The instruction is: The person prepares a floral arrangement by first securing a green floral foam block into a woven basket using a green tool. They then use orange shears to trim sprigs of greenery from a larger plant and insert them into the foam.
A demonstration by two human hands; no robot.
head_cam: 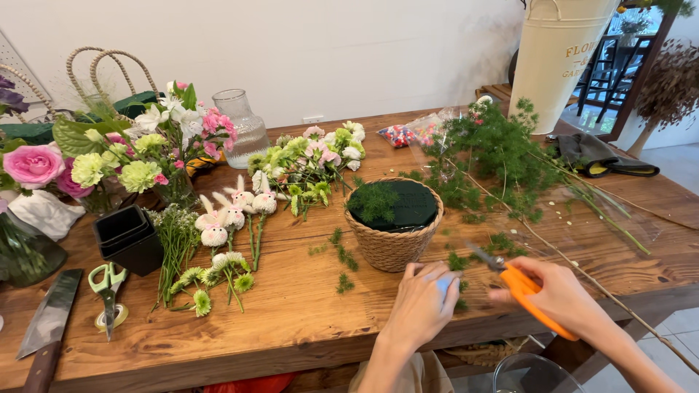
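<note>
My right hand (pixel 557 295) grips orange-handled scissors (pixel 520 287) near the table's front edge, blades pointing left and up. My left hand (pixel 422 302) is just left of them, fingers closed around a small pale item beside a green sprig (pixel 459 263). Right behind both hands stands a woven basket (pixel 393 244) filled with dark floral foam (pixel 408 207) and a tuft of fern greenery. A heap of feathery green stems (pixel 495 156) lies to the basket's right.
Cut flowers (pixel 313 156), bunny picks (pixel 226 211), green blooms (pixel 211 280), black pots (pixel 127 236), green scissors (pixel 108 287), a knife (pixel 47 320), a glass vase (pixel 244 127), a cream bucket (pixel 557 58) and gloves (pixel 601 156) crowd the wooden table (pixel 291 320).
</note>
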